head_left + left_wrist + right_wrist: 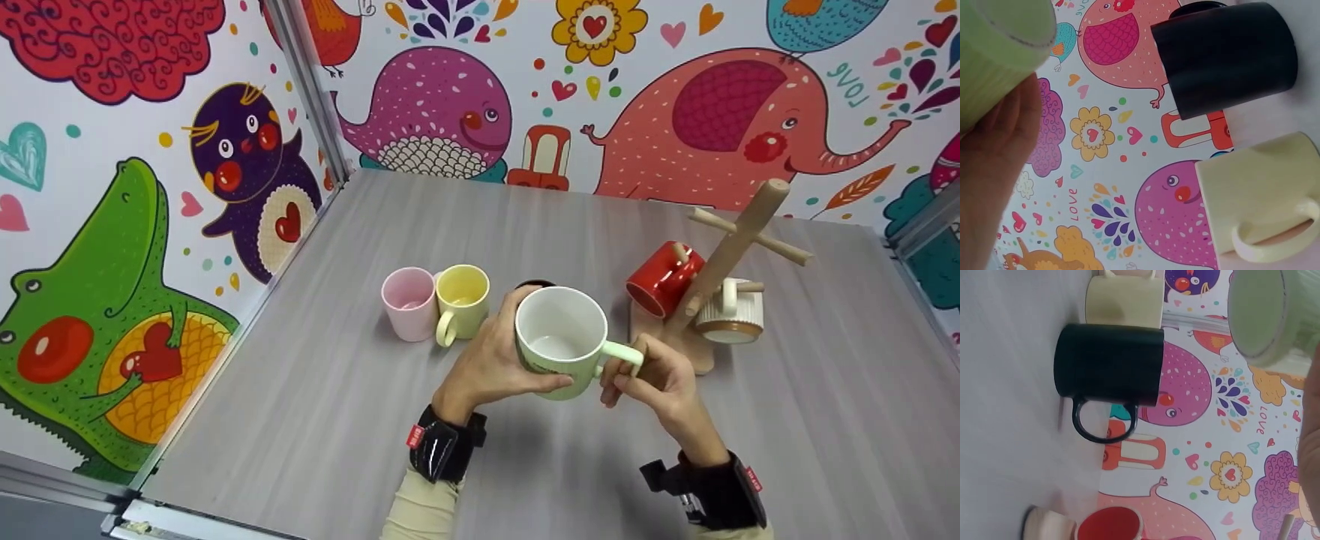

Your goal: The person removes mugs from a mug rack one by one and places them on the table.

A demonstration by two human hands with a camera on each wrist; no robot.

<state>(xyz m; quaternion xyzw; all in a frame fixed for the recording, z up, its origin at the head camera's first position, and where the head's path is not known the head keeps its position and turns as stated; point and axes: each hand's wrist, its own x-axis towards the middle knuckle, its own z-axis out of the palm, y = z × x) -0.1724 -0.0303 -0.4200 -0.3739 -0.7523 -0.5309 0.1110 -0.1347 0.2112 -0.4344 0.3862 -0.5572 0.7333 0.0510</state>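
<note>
A light green mug with a white inside is held above the table, its mouth tilted toward the head camera. My left hand grips it round the body from the left, thumb across the front. At its right side, my right hand pinches the handle with curled fingers. In the left wrist view the base of the green mug fills the upper left corner. A black mug stands behind it, mostly hidden in the head view.
Right of the hands stands a wooden mug tree. A red mug and a white ribbed mug with a brown rim hang on its pegs. Left of the hands, a pink mug and a yellow mug stand close together.
</note>
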